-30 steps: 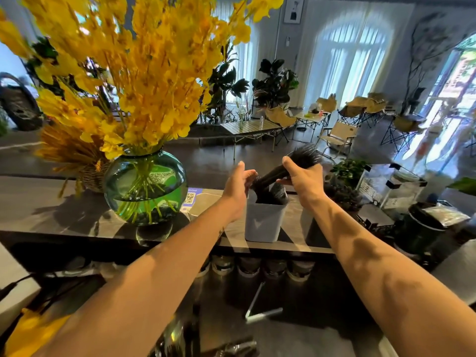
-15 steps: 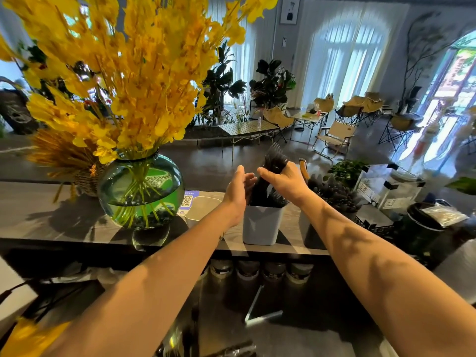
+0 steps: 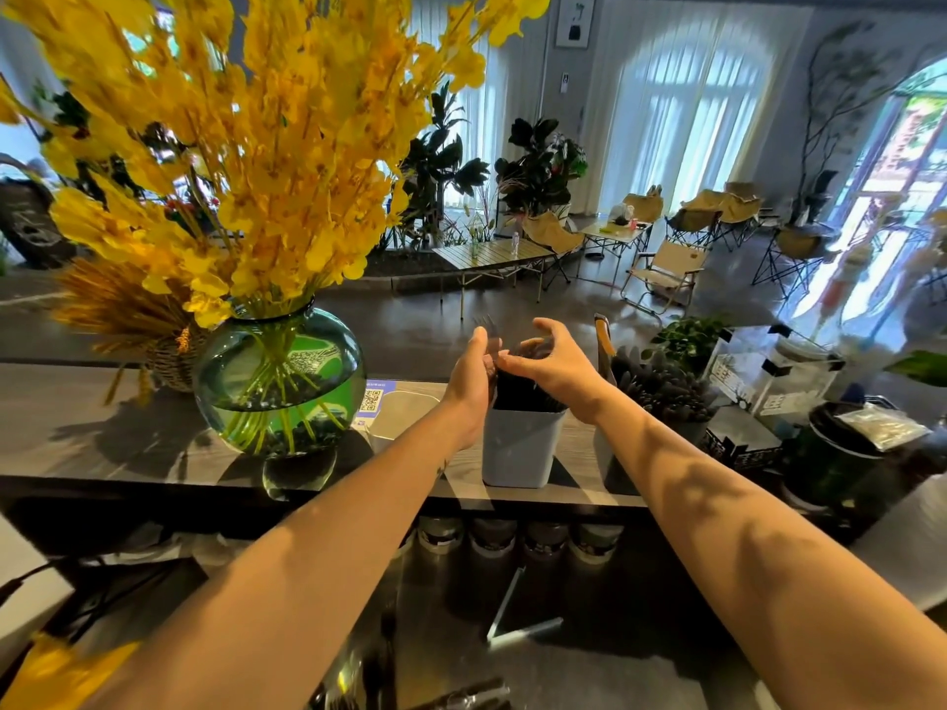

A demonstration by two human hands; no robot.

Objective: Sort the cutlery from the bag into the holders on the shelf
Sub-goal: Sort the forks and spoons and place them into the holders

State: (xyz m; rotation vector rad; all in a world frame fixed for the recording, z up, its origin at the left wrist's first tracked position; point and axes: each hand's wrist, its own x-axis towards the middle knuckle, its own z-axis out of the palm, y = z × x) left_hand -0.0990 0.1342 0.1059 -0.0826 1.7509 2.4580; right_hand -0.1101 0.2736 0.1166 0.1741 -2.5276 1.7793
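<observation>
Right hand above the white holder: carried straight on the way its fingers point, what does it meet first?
Likely the left hand, just left of the right hand above the black cutlery; depth unclear.

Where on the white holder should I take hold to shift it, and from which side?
Take the white holder by its flat walls around mid-height, coming from the near side. It stands upright at the shelf edge with its front wall mostly bare. Black cutlery bristles from the top and a second holder crowds its right, so those approaches look poor.
</observation>
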